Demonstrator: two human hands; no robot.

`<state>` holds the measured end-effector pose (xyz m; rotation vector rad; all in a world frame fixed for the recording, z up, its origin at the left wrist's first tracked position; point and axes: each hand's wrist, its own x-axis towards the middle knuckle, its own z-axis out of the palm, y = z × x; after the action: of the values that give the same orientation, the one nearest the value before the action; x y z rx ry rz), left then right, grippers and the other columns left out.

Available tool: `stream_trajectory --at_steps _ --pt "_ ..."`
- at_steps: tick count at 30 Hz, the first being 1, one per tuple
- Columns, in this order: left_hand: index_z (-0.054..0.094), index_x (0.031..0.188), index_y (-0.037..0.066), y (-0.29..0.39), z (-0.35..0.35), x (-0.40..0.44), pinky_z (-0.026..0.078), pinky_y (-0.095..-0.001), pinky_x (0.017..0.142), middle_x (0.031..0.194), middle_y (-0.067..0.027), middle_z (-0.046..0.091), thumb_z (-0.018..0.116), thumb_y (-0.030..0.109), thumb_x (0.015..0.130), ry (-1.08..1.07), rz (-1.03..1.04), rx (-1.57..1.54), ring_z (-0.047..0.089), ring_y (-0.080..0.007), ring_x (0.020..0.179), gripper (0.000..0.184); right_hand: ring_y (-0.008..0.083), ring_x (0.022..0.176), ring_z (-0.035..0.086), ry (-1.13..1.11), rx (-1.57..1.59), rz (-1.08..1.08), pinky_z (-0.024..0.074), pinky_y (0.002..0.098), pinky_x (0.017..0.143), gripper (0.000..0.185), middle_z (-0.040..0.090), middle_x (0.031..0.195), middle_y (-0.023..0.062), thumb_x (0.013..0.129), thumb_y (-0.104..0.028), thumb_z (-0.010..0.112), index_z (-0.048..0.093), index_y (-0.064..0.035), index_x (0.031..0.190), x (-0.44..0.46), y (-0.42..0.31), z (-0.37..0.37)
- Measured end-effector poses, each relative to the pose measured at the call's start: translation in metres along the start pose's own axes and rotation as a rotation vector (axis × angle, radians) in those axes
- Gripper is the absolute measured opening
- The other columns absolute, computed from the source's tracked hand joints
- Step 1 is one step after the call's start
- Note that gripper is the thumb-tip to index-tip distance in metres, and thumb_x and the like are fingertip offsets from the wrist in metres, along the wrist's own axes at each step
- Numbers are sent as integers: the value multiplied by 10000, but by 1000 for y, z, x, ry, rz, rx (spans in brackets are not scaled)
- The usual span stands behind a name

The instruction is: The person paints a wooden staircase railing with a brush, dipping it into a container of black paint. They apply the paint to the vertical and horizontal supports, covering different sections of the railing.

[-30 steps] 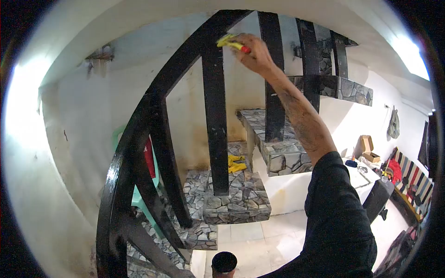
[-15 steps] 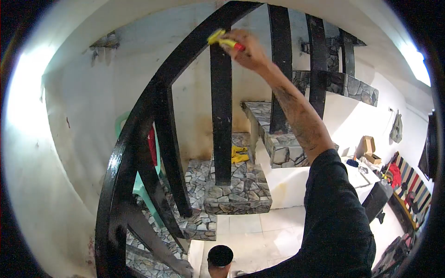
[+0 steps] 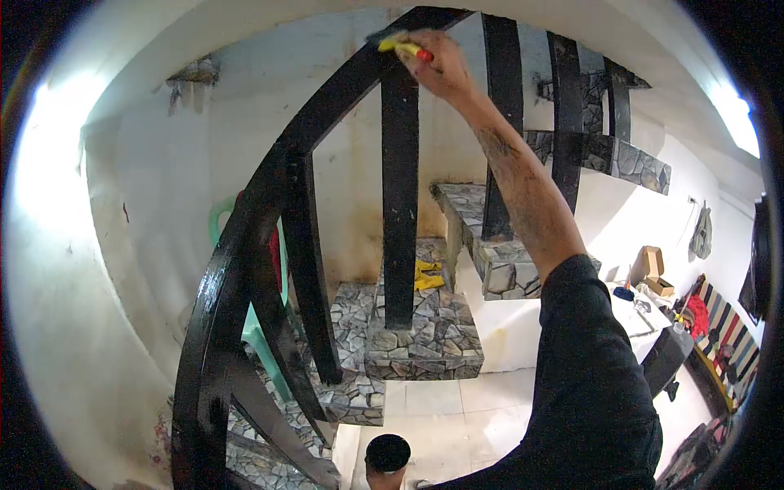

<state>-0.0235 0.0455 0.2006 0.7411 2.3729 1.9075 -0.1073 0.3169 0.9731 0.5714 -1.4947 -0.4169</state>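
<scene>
My right hand (image 3: 441,67) is raised high and closed around a paintbrush (image 3: 394,44) with a yellow handle and a red end. The bristles look dark and blurred, and lie at the upper edge of a glossy black curved handrail (image 3: 331,98). Whether they touch it I cannot tell. Just below the hand, a black baluster (image 3: 400,204) runs down from the rail to a stone-patterned step (image 3: 425,347). My left hand does not show. At the bottom edge is a dark, round-topped thing (image 3: 388,452) with a tan side, cut off by the frame.
More black balusters (image 3: 502,122) stand along the stairs. A yellow cloth (image 3: 427,276) lies on a step. Behind the rail is a green plastic chair (image 3: 265,351). At right are a table (image 3: 633,314), an open cardboard box (image 3: 651,265) and a striped bench back (image 3: 739,327).
My right hand has moved slightly up with the brush, from near the baluster's top to the handrail's upper edge. The view has shifted slightly.
</scene>
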Motion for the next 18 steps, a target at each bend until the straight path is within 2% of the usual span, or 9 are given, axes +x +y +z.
stream_trajectory --at_steps 2,5,7,11,12,15,18 --pt "587 1188 30 -2 0 0 479 -393 969 1157 -133 656 893 306 574 8 8 19 624 -300 1062 739 335 917 639 52 -167 -34 525 416 787 296 676 1009 141 827 -249 700 663 -51 1045 7 13 5" --pt "591 1184 31 -8 1 1 479 -394 969 1157 -132 657 893 298 574 43 32 84 625 -299 1061 732 344 975 620 2 -334 84 511 420 848 300 660 1048 141 814 -239 698 655 -59 1049 -15 7 47" --pt "593 1182 32 -14 1 0 479 -395 968 1156 -132 658 893 292 573 85 61 175 625 -298 1060 727 352 908 618 -22 57 -19 517 471 808 277 646 976 138 793 -240 606 668 -135 1042 -34 -15 64" --pt "571 1222 40 -7 1 3 453 -397 986 1159 -147 653 815 306 674 13 57 48 608 -309 1082 656 345 904 620 -287 115 -11 502 461 802 262 658 1017 132 806 -286 625 688 -161 1027 -54 -67 73" --pt "566 1232 42 -3 0 3 447 -397 991 1160 -151 652 795 310 700 3 62 35 604 -312 1087 639 339 932 611 -326 160 85 487 463 812 250 656 1022 124 805 -302 639 686 -160 1006 -48 -74 62" --pt "549 1262 48 4 -4 4 427 -399 1004 1163 -162 648 736 321 775 -11 89 27 591 -320 1103 589 351 913 603 54 18 -23 489 449 818 308 647 953 150 813 -284 660 661 -37 997 -22 -59 39" --pt "533 1293 54 6 -10 -5 408 -401 1018 1165 -173 644 677 331 851 -21 159 60 578 -328 1120 541 345 903 614 12 -213 21 507 438 812 299 652 963 143 814 -263 678 654 -49 1021 -8 -12 35"
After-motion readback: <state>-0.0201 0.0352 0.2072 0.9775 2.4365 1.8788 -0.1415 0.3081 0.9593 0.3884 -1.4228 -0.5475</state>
